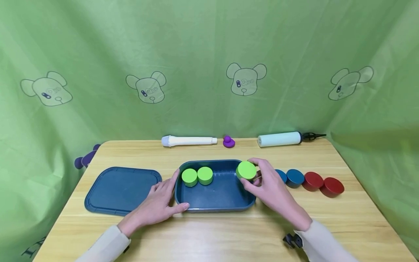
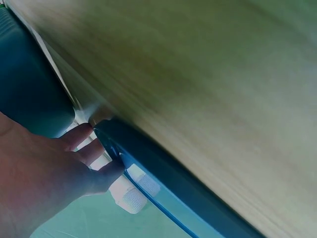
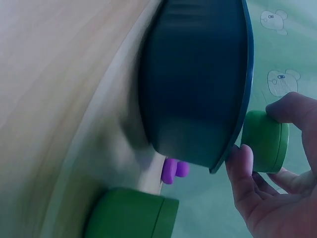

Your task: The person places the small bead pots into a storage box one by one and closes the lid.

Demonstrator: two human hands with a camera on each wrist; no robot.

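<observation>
An uncovered dark blue plastic box (image 1: 216, 198) stands mid-table, with two green round boxes (image 1: 190, 177) (image 1: 205, 176) side by side in its left part. My right hand (image 1: 273, 189) pinches another green round box (image 1: 246, 171) between thumb and fingers, over the plastic box's right end. In the right wrist view this held round box (image 3: 265, 141) is level with the rim, and one more green round box (image 3: 129, 215) stands on the table. My left hand (image 1: 158, 203) rests against the plastic box's left end, fingers fairly straight, thumb at the front corner.
A dark blue lid (image 1: 122, 191) lies at the left. Two blue round boxes (image 1: 295, 178), one partly hidden, and two red ones (image 1: 312, 181) line up at the right. Along the back lie a white microphone (image 1: 190, 141), a purple knobbed object (image 1: 228, 142) and a pale blue pump (image 1: 279, 139).
</observation>
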